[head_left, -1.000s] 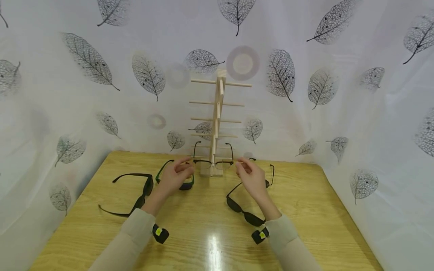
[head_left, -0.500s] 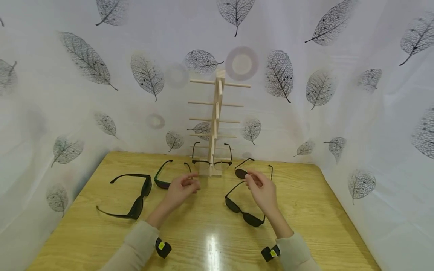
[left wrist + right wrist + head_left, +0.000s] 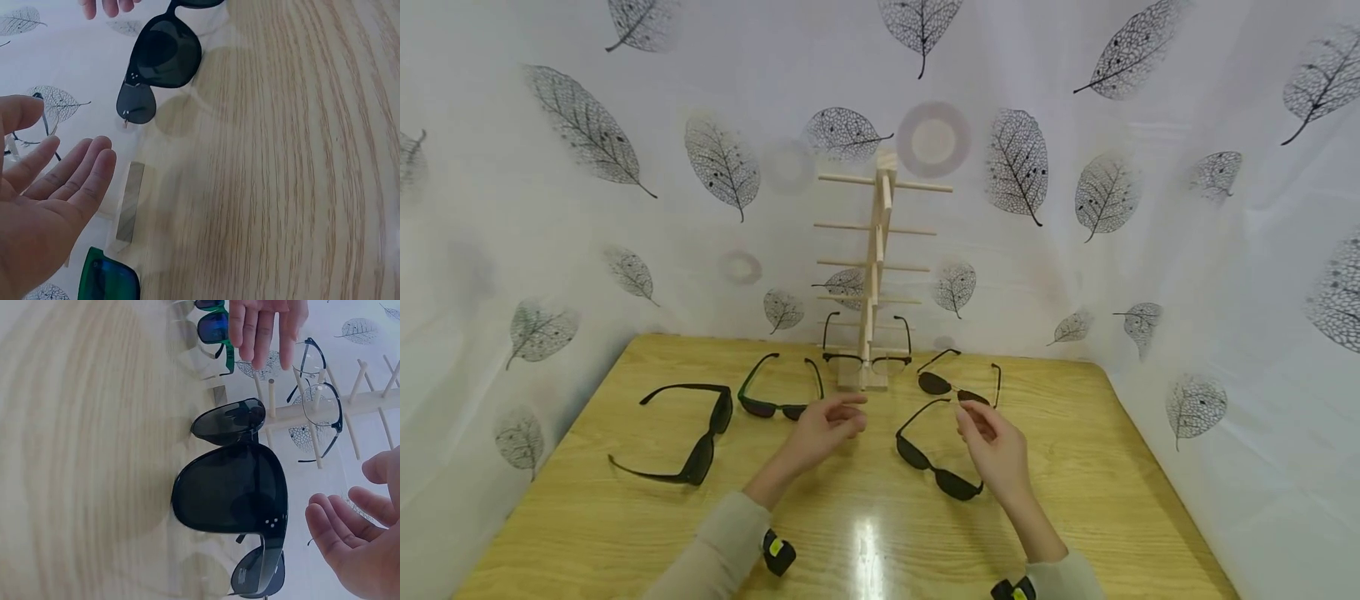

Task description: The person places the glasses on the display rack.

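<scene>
My left hand (image 3: 825,429) hovers above the table in front of the rack, fingers loosely extended, holding nothing. Its fingers partly cover the right end of the green-framed sunglasses (image 3: 760,409). My right hand (image 3: 1000,450) is held over the right side, also with nothing in its grasp, just beside the black sunglasses (image 3: 955,485). Behind it lie thin-framed dark sunglasses (image 3: 935,383). Clear glasses with dark upper rims (image 3: 842,359) sit low on the wooden rack (image 3: 878,242), their temples pointing up and back. Both wrist views show the palms with spread, relaxed fingers.
Another pair of black sunglasses (image 3: 700,458) lies unfolded at the left of the wooden table (image 3: 820,533). Several bare pegs stick out from the rack's upper part. A leaf-printed white curtain (image 3: 1045,275) encloses the back and sides.
Both hands have drawn back toward me from beside the clear glasses, the left also shifting right and the right slightly outward. The glasses stay on the rack.
</scene>
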A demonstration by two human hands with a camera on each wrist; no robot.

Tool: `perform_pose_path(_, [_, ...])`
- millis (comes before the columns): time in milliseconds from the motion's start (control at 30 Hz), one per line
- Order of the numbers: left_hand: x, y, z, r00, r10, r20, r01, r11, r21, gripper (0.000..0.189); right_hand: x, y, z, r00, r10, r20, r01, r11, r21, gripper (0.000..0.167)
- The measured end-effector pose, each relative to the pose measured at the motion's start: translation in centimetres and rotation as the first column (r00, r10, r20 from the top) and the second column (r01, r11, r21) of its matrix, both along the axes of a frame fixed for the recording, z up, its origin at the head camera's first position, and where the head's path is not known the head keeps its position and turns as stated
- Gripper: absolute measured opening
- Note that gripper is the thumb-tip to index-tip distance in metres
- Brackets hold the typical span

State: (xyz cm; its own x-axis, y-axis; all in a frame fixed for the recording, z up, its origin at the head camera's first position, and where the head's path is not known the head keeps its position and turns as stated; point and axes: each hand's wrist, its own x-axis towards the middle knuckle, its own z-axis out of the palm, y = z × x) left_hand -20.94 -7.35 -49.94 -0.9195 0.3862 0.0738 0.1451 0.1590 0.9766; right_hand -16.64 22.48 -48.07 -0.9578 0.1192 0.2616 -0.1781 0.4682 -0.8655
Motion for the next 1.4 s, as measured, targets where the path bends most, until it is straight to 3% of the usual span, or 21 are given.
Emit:
perform_pose_path(500, [-0.5,2.8,-0.2,0.998,-0.040,-0.057,0.037,0.998,-0.050,0.039,3.0,1.9,-1.4,0.994,-0.110,-0.009,0.111,0.991,0.078,0.026])
perform_pose_path(700, [-0.7,3.9,-0.4,0.998,-0.057,-0.032,0.054,0.995,-0.080,0.038,3.9,2.3,-1.8,0.991,-0.134,0.003,0.133,0.988,0.084,0.029])
perform_pose_path(1100, [-0.5,5.3,-0.4,0.995,-0.097,-0.022,0.095,0.993,-0.071,0.042,5.1,3.0,-3.3,0.978,-0.163,0.133,0.151,0.984,0.096,0.034])
perform_pose_path(1400, [-0.5,5.9,-0.8,0.996,-0.084,-0.016,0.081,0.991,-0.109,0.041,5.5,2.8,-4.1,0.961,-0.161,0.223,0.151,0.987,0.060,0.034])
